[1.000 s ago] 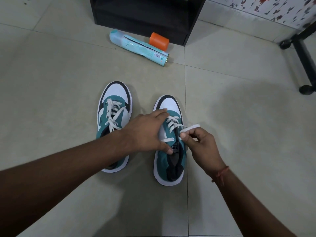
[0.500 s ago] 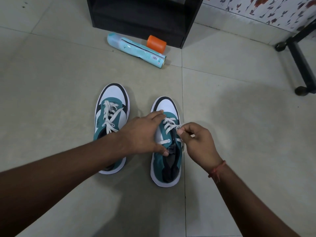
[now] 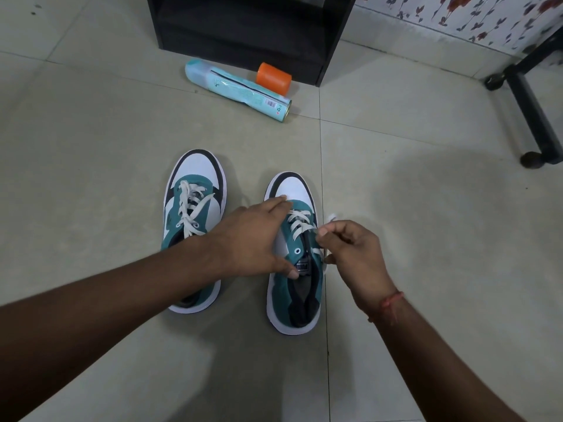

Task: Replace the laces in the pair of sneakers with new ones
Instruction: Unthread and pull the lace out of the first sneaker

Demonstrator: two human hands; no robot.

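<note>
While my left hand presses flat on the right sneaker, my right hand pinches its white lace; yanking sideways could jam it in an eyelet.

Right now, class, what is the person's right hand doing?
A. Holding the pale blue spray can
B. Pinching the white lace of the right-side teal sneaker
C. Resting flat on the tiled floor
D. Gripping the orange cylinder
B: the right hand pinches the white lace beside the right-side teal sneaker.
</note>
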